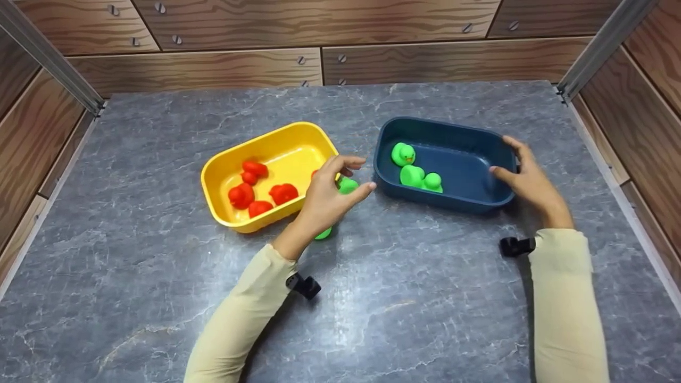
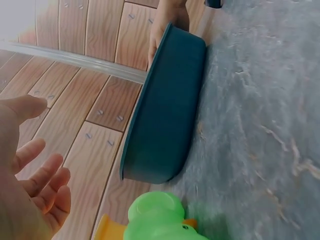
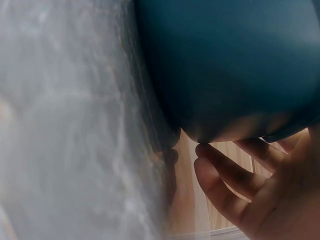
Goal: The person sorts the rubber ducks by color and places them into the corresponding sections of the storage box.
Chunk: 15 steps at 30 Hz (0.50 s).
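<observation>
On the left of the grey marbled table (image 1: 149, 298), a yellow bin (image 1: 282, 164) sits at a slant. Inside it, toward its left half, lie four red ducks: one at the far side (image 1: 255, 169), one at the left (image 1: 242, 196), one by the near wall (image 1: 260, 208) and one a little further right (image 1: 283, 193). A further bit of red (image 1: 314, 173) shows at the edge of the hand (most of it is hidden).

The left hand (image 1: 325, 194) hovers over the bin's right end, thumb and fingers parted, with nothing in its grasp. Just past its palm, beside the bin, is a green toy (image 1: 348, 185), seen through the gap between thumb and fingers; more green (image 1: 323, 234) shows on the table below the wrist.

Further right stands a navy bin (image 1: 463, 165). In its left end one green duck (image 1: 403, 154) is upright; nearer the front wall are more green shapes (image 1: 412, 176) (one tipped duck or two, I cannot tell). At the far right, the right hand (image 1: 534, 183) grips the navy bin's right end, thumb over the rim inside and fingers outside.
</observation>
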Available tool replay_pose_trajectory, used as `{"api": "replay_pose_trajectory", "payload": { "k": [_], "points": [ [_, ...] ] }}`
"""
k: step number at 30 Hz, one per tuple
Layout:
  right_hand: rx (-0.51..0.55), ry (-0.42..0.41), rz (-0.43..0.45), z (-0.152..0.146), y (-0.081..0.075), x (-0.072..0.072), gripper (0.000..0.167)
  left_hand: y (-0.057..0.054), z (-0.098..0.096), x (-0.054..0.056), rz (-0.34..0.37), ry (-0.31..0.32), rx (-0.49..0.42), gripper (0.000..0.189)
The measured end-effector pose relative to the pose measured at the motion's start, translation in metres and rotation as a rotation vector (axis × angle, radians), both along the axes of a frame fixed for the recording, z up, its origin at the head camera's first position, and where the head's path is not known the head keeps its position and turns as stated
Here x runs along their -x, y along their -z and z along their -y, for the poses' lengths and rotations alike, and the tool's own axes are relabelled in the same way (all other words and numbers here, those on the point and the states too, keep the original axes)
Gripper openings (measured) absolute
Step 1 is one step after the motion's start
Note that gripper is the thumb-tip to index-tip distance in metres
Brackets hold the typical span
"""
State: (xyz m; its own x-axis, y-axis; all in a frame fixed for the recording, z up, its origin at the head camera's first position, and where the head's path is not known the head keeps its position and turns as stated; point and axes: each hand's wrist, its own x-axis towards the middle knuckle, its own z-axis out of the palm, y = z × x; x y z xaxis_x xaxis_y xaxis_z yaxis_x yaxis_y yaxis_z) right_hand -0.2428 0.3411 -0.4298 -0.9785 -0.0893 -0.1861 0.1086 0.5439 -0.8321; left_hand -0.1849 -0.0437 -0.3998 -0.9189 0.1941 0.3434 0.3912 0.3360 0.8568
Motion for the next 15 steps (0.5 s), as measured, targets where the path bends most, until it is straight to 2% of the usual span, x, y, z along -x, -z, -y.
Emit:
{"api": "replay_pose_trajectory", "payload": {
  "k": [8, 15],
  "points": [
    [-0.01, -0.012, -0.02, 0.002, -0.002, -0.002, 0.077, 0.012, 0.017, -0.014, 0.054, 0.04, 0.079, 0.044],
    [-0.025, -0.012, -0.028, 0.002, -0.004, -0.003, 0.077, 0.013, 0.03, -0.022, 0.091, 0.037, 0.139, 0.046]
  ]
}}
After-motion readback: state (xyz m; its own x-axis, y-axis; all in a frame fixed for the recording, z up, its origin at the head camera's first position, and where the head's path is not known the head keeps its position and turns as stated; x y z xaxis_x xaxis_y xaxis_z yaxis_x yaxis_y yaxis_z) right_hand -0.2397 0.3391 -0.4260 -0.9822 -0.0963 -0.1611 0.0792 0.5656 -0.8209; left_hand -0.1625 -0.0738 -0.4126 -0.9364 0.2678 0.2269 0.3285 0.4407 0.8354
